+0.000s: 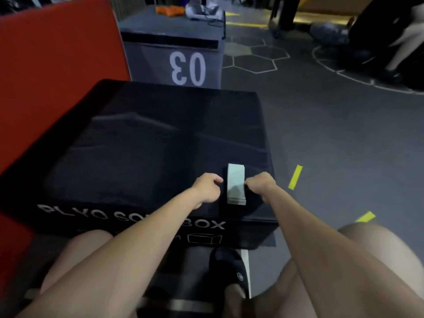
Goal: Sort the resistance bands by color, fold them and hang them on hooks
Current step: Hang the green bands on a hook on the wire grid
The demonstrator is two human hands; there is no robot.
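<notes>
A pale grey resistance band (pixel 236 180), folded into a short flat strip, lies on the near right part of the black plyo box (pixel 146 143). My left hand (pixel 207 188) rests on the box just left of the band with its fingers curled, a small gap away from it and holding nothing. My right hand (pixel 260 184) is on the band's other side, and its curled fingertips pinch the band's right edge. No hooks are in view.
A red padded block (pixel 52 70) stands to the left. Behind it, a grey box marked 03 (pixel 183 65) carries orange bands (pixel 169 10) and a pale bundle (pixel 202 9). Yellow tape marks (pixel 295 177) lie on the floor at right. My knees and a black shoe (pixel 231 267) are below.
</notes>
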